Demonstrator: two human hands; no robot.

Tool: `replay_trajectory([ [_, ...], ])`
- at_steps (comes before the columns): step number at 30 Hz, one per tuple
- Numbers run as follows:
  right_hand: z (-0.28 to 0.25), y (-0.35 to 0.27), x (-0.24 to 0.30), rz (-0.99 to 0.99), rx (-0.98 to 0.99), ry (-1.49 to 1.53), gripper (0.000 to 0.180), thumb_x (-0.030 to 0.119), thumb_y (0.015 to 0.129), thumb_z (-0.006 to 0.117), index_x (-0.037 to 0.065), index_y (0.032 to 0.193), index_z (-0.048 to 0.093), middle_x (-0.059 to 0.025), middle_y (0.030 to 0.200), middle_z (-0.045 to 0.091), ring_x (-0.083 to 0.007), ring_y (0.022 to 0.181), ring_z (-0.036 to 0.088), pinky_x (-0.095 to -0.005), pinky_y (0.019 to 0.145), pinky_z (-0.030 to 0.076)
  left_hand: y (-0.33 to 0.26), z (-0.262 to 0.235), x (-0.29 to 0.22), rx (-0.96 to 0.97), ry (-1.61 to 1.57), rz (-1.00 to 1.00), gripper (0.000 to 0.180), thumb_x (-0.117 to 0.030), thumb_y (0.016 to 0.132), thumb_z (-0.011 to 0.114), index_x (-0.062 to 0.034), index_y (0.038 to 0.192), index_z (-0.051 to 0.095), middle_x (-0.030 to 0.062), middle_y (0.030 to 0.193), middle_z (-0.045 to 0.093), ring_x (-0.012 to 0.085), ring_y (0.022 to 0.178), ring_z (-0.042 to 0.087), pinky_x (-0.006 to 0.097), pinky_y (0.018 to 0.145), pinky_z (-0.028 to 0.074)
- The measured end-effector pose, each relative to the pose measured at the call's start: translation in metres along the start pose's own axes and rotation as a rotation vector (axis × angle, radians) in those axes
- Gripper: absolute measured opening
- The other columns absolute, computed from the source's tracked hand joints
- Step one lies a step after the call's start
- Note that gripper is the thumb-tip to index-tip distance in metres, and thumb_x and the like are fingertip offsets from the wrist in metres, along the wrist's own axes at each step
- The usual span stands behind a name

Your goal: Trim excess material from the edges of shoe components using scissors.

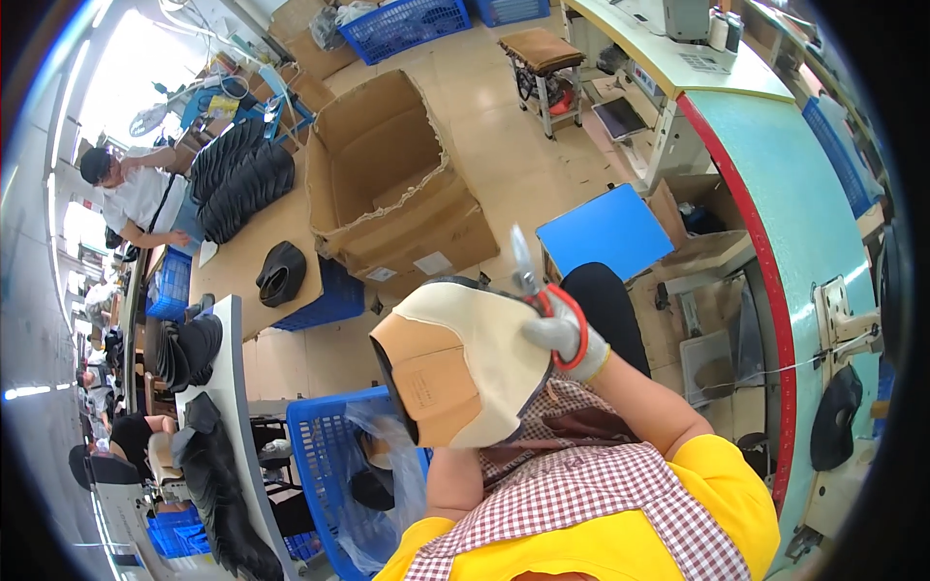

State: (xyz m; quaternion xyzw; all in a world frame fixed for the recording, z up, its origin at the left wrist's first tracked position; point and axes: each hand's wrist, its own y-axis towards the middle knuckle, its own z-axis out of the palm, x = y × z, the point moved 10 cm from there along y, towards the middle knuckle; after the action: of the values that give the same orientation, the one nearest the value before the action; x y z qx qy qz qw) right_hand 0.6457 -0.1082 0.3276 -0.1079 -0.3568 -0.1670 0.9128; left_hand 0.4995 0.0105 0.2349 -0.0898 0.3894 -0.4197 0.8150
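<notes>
A shoe upper (475, 339) with cream lining, a tan panel and black edges is held up in front of my body. My left forearm (454, 484) goes up behind it, and the upper hides that hand and its fingers. Beside the upper's right edge, my right hand (554, 336) wears a pale grey glove. Its fingers are closed on red-handled scissors (583, 327), with the metal blades pointing up and away from me. The gloved fingers overlap the upper's edge; whether they grip it too I cannot tell.
Left of me stands a blue crate (308, 455) with a plastic bag and dark pieces. A large open cardboard box (426, 237) is ahead. Black uppers (242, 179) cover a table near a seated person (145, 198). A blue-topped stool (605, 230) and a green-topped bench (765, 194) are rightward.
</notes>
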Motion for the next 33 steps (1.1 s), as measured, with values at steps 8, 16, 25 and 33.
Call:
replay_trajectory([
  [8, -0.028, -0.006, 0.084, -0.106, -0.359, -0.871, 0.073, 0.005, 0.070, 0.066, -0.002, 0.137, 0.039, -0.0080, 0.123, 0.053, -0.0126, 0.107, 0.051, -0.0266, 0.091, 0.043, -0.005, 0.021, -0.044, 0.265, 0.654, 0.330, 0.024, -0.005, 0.084, 0.065, 0.0035, 0.107, 0.062, 0.0085, 0.100, 0.067, 0.0161, 0.085, 0.065, 0.028, 0.074, 0.053],
  [16, 0.039, -0.012, 0.097, -0.391, -0.264, -1.158, 0.076, -0.001, 0.065, 0.061, 0.000, 0.138, 0.040, -0.0002, 0.094, 0.051, -0.0084, 0.082, 0.050, -0.0243, 0.076, 0.045, 0.014, 0.010, -0.105, 0.032, 1.035, 0.637, 0.035, 0.001, 0.083, 0.060, -0.0008, 0.119, 0.059, 0.0116, 0.104, 0.067, 0.0193, 0.091, 0.064, 0.029, 0.082, 0.050],
  [25, -0.013, 0.045, 0.058, -0.196, -0.338, -0.737, 0.058, 0.005, 0.079, 0.056, 0.002, 0.135, 0.043, 0.0006, 0.098, 0.052, -0.0069, 0.083, 0.048, -0.0204, 0.074, 0.041, -0.014, -0.013, -0.062, 0.492, -0.037, -0.028, 0.071, -0.051, 0.089, 0.055, -0.0022, 0.137, 0.036, 0.0080, 0.114, 0.056, 0.0150, 0.096, 0.057, 0.028, 0.084, 0.049],
  [33, -0.071, 0.071, 0.021, -0.053, -0.600, -0.497, 0.042, 0.009, 0.086, 0.049, 0.005, 0.127, 0.043, 0.0000, 0.060, 0.044, -0.0068, 0.042, 0.040, -0.0211, 0.036, 0.036, -0.035, 0.003, -0.282, -0.079, 1.170, 1.160, 0.022, -0.006, 0.084, 0.064, 0.0018, 0.102, 0.057, 0.0091, 0.089, 0.052, 0.0198, 0.076, 0.051, 0.029, 0.067, 0.043],
])
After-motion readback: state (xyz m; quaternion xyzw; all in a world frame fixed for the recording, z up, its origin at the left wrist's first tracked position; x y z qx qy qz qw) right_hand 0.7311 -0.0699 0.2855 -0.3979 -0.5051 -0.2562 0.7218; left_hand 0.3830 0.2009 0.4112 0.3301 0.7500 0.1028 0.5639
